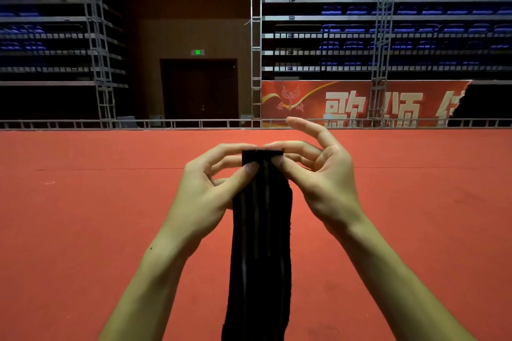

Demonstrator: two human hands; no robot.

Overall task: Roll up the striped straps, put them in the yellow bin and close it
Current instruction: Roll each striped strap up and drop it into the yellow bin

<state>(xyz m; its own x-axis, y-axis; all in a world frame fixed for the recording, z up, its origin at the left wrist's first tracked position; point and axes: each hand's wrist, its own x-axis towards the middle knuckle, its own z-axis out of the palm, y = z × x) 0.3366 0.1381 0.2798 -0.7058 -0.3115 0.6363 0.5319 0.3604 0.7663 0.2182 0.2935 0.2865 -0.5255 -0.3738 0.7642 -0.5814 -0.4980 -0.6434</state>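
Hands, left (206, 185) and right (318, 174), pinch striped strap (260, 243) above red carpet (83, 216).

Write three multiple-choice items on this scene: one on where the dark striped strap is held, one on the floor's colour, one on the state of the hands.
1. Where do the hands hold the dark fabric strap with pale lengthwise stripes?
A. at its top end
B. at its middle
C. at its bottom end

2. What colour is the carpeted floor?
A. blue
B. red
C. grey

3. What are the hands doing?
A. both hang idle
B. only the left hand holds the strap
C. both pinch the strap

Answers: 1 A, the fingers meet at the strap's upper edge while the rest hangs down out of frame. 2 B, the carpet is red all across. 3 C, the left hand and the right hand each press a thumb against the strap's top.
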